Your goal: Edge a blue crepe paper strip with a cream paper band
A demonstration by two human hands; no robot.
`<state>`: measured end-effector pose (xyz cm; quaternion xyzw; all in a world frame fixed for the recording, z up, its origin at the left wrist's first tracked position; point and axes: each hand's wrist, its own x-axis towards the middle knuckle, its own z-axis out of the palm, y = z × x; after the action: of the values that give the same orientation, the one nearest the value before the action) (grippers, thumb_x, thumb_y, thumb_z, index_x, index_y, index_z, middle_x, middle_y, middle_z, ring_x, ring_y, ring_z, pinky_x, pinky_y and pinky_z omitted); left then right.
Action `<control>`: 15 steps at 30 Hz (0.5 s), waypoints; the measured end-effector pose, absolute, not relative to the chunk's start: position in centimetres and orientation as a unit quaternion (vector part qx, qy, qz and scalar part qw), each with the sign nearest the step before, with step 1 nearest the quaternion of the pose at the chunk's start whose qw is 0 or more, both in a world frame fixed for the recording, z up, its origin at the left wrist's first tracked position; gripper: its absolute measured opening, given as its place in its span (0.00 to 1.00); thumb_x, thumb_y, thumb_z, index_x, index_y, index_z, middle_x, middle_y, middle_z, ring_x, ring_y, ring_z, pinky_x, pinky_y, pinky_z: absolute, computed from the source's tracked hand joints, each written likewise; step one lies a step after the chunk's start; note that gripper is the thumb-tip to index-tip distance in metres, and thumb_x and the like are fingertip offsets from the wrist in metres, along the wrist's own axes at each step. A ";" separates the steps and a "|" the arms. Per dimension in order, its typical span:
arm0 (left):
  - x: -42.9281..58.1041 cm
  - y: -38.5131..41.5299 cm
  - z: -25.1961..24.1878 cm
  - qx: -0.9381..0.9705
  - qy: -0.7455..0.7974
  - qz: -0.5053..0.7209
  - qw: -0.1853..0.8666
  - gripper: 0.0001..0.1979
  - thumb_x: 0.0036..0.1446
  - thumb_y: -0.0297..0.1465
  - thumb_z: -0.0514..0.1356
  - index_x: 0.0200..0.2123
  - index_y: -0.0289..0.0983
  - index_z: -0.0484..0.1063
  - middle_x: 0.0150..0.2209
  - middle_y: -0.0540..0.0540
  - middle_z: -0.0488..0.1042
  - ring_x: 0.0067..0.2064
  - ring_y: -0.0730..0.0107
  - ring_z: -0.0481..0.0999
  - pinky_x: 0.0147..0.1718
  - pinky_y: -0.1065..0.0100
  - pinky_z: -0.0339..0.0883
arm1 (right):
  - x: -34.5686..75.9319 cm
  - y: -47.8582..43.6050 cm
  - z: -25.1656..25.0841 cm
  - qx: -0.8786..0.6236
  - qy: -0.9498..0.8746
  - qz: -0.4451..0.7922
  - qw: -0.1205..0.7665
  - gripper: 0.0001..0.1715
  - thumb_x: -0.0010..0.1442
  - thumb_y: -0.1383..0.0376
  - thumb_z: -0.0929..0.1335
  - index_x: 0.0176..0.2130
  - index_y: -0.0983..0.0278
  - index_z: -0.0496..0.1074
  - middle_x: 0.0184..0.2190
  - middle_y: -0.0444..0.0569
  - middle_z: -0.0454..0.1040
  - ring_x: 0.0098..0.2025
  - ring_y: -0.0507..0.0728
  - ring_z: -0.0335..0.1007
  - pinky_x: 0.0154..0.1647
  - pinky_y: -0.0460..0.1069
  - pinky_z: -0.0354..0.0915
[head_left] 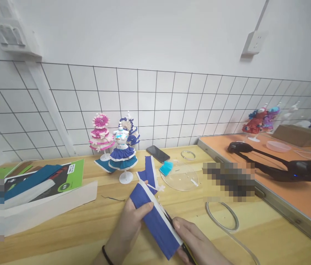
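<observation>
My left hand [129, 219] is closed on a blue crepe-like paper strip [159, 228] with a white border, its thumb lying on top. In my right hand [194, 237] is a pair of scissors [189, 255] with a dark and yellow handle. Their dark blades lie along the strip's white edge; whether they are parted is hard to see. Just beyond sits another blue and white paper piece [151, 171]. A small dress form [121, 154] in a ruffled blue, white and teal skirt stands behind my left hand.
Pink [101, 138] and dark blue [133, 137] dressed forms stand by the wall grid. A phone [157, 153], a clear disc [180, 178] with light-blue pieces [166, 168], and a coiled cable [223, 217] lie rightward. Left are stacked papers [47, 206]. A metal-edged orange table [290, 195] adjoins.
</observation>
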<state>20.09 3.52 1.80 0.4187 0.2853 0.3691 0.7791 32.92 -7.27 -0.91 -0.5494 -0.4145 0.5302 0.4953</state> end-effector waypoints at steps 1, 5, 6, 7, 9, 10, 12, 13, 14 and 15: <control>20.1 3.5 1.9 0.414 0.288 0.367 0.782 0.38 0.44 0.26 0.63 0.58 0.37 0.51 0.45 0.40 0.73 0.45 0.57 0.72 0.45 0.60 0.62 | 32.9 -7.3 -0.8 -0.545 -0.419 0.529 0.498 0.25 0.57 0.46 0.59 0.22 0.62 0.57 0.12 0.35 0.53 0.13 0.45 0.46 0.09 0.39 0.42; 20.2 3.2 2.2 0.393 0.276 0.350 0.804 0.41 0.42 0.24 0.64 0.59 0.37 0.49 0.44 0.39 0.74 0.40 0.58 0.74 0.42 0.59 0.65 | 33.1 -7.2 -0.1 -0.545 -0.421 0.520 0.505 0.26 0.58 0.47 0.59 0.21 0.63 0.59 0.12 0.36 0.55 0.12 0.44 0.46 0.09 0.40 0.43; 20.1 3.2 2.2 0.386 0.272 0.351 0.809 0.41 0.43 0.24 0.64 0.59 0.37 0.49 0.44 0.39 0.74 0.40 0.58 0.75 0.42 0.59 0.65 | 33.3 -7.1 0.1 -0.552 -0.412 0.516 0.509 0.26 0.58 0.47 0.58 0.23 0.64 0.61 0.11 0.35 0.55 0.11 0.44 0.46 0.09 0.40 0.43; 20.0 3.3 2.2 0.380 0.269 0.351 0.812 0.41 0.43 0.23 0.63 0.59 0.38 0.48 0.44 0.39 0.74 0.40 0.58 0.75 0.41 0.60 0.66 | 33.7 -6.9 0.3 -0.560 -0.400 0.513 0.513 0.25 0.58 0.47 0.58 0.25 0.64 0.63 0.10 0.35 0.56 0.10 0.44 0.46 0.09 0.40 0.43; 19.6 3.7 2.1 0.367 0.270 0.351 0.818 0.40 0.45 0.23 0.62 0.60 0.39 0.47 0.42 0.39 0.75 0.38 0.59 0.76 0.38 0.61 0.67 | 34.5 -6.6 0.4 -0.579 -0.367 0.509 0.521 0.25 0.58 0.46 0.57 0.30 0.64 0.65 0.09 0.35 0.58 0.08 0.45 0.47 0.09 0.40 0.44; 19.4 3.9 2.1 0.360 0.270 0.348 0.822 0.39 0.47 0.23 0.61 0.60 0.39 0.47 0.40 0.39 0.76 0.37 0.60 0.76 0.37 0.62 0.68 | 35.0 -6.4 0.5 -0.586 -0.347 0.509 0.526 0.25 0.57 0.46 0.57 0.31 0.64 0.65 0.09 0.35 0.59 0.08 0.45 0.48 0.09 0.41 0.44; 19.1 4.3 2.1 0.341 0.266 0.337 0.836 0.37 0.48 0.23 0.59 0.60 0.38 0.47 0.38 0.38 0.76 0.35 0.59 0.76 0.35 0.61 0.68 | 35.9 -6.0 0.5 -0.596 -0.304 0.507 0.543 0.26 0.55 0.45 0.58 0.31 0.64 0.65 0.11 0.36 0.61 0.08 0.45 0.49 0.09 0.41 0.45; 18.9 4.4 2.2 0.329 0.263 0.332 0.844 0.36 0.49 0.23 0.58 0.60 0.38 0.47 0.38 0.38 0.76 0.36 0.59 0.77 0.35 0.60 0.68 | 36.3 -5.8 0.5 -0.599 -0.286 0.504 0.552 0.26 0.55 0.44 0.58 0.32 0.64 0.65 0.12 0.37 0.61 0.09 0.46 0.50 0.10 0.41 0.46; 18.8 4.5 2.3 0.315 0.261 0.328 0.852 0.36 0.49 0.22 0.58 0.60 0.39 0.47 0.38 0.38 0.76 0.37 0.58 0.76 0.36 0.60 0.68 | 36.6 -5.7 0.6 -0.600 -0.273 0.498 0.563 0.26 0.55 0.44 0.57 0.32 0.64 0.64 0.13 0.37 0.61 0.09 0.46 0.50 0.10 0.42 0.46; 18.8 4.6 2.5 0.304 0.259 0.321 0.859 0.36 0.49 0.22 0.57 0.60 0.39 0.47 0.39 0.38 0.76 0.39 0.57 0.76 0.37 0.59 0.68 | 36.9 -5.6 0.7 -0.601 -0.264 0.489 0.574 0.27 0.56 0.44 0.56 0.33 0.63 0.63 0.14 0.37 0.61 0.10 0.46 0.49 0.11 0.42 0.47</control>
<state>18.79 4.58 2.45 0.3036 0.2586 0.3209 0.8590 36.87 -5.60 0.70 -0.6015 -0.2644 0.4888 0.5739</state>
